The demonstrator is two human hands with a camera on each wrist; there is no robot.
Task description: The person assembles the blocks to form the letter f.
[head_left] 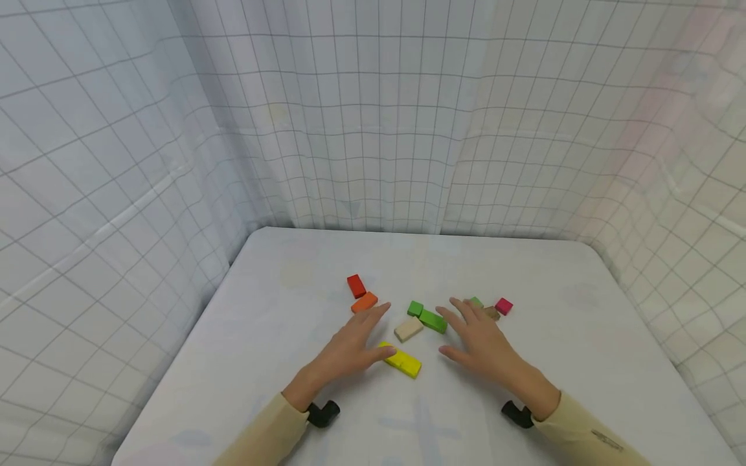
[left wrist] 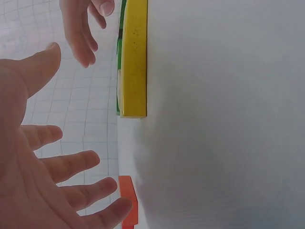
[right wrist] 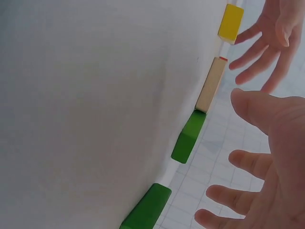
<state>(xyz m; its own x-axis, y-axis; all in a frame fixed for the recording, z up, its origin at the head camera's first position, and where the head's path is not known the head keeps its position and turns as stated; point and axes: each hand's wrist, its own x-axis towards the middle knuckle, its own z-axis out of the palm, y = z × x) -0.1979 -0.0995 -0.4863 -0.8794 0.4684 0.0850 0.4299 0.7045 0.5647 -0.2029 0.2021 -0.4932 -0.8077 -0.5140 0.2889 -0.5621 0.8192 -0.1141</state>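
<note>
Head view: both hands spread flat and low over scattered wooden blocks on white table (head_left: 280,291). Left hand (head_left: 350,349) fingers wide, holding nothing, thumb tip touching or just beside yellow block (head_left: 402,360), fingertips near orange block (head_left: 364,301). Right hand (head_left: 480,343) likewise splayed and empty, fingertips near dark green block (head_left: 433,321); tan block (head_left: 408,329) between hands. Red block (head_left: 356,285) and pink block (head_left: 504,306) further out. Risk, as a judgement: careless sweep with such wide fingers could knock neighbouring blocks askew or push the yellow one away.

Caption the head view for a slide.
Two open hands, left hand and right hand, hover over scattered coloured blocks on a white table.
</note>
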